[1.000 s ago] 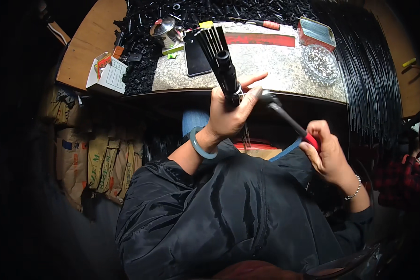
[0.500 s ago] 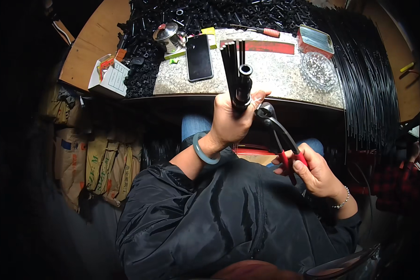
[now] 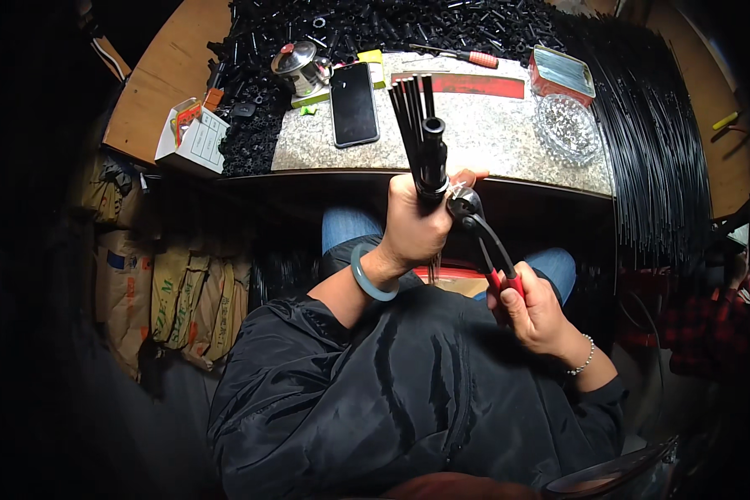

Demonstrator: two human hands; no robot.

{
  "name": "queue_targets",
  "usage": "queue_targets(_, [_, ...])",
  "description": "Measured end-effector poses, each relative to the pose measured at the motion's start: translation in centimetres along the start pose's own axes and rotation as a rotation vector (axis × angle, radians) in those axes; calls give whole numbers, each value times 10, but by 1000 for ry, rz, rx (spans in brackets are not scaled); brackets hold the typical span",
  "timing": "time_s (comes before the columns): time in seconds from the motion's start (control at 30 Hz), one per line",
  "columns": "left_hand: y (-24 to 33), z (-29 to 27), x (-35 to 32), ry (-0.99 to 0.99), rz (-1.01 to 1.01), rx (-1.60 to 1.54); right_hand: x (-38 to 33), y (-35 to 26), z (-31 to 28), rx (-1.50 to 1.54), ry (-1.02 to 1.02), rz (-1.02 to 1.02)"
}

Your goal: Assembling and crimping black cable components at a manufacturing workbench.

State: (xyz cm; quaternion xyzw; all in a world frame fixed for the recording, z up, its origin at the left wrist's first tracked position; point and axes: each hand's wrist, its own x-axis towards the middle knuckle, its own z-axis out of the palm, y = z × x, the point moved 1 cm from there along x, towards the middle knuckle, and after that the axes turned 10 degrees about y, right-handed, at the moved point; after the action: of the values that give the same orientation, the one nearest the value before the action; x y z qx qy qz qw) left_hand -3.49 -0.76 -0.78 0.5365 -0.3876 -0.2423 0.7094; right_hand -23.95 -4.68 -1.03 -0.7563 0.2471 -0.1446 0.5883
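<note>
My left hand (image 3: 415, 223) grips a bundle of thin black rods with a black tube (image 3: 422, 142), held upright in front of the stone-topped table (image 3: 492, 125). My right hand (image 3: 537, 312) holds red-handled pliers (image 3: 485, 242) by the handles. The pliers' jaws touch the bundle just beside my left thumb, where a metal ring circles the tube. A pale green bangle sits on my left wrist and a bead bracelet on my right.
On the table lie a black phone (image 3: 354, 104), a metal pot (image 3: 298, 67), a glass dish (image 3: 565, 125), a small tin (image 3: 561, 73) and a screwdriver (image 3: 467, 57). Heaps of black parts (image 3: 375, 21) and long black rods (image 3: 658, 142) surround it. Sacks (image 3: 171, 300) stand at left.
The bundle swung from tilted to upright in my left hand. My right hand dropped lower and brought the pliers' jaws up against the bundle.
</note>
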Motion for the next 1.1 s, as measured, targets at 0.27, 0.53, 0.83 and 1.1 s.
queue_targets(0.27, [12, -1, 2, 41, -135, 97, 25, -2, -9, -26, 417, -387])
queue_targets(0.53, [6, 10, 0, -28, 216, 52, 70, -43, 7, -187, 623, -656])
queue_targets(0.83, [0, 2, -4, -32, 175, 55, 75, -45, 1, -277, 565, -679])
queue_targets(1.1, [3, -16, 7, 106, -107, 41, 27, -47, -36, -815, 575, -588])
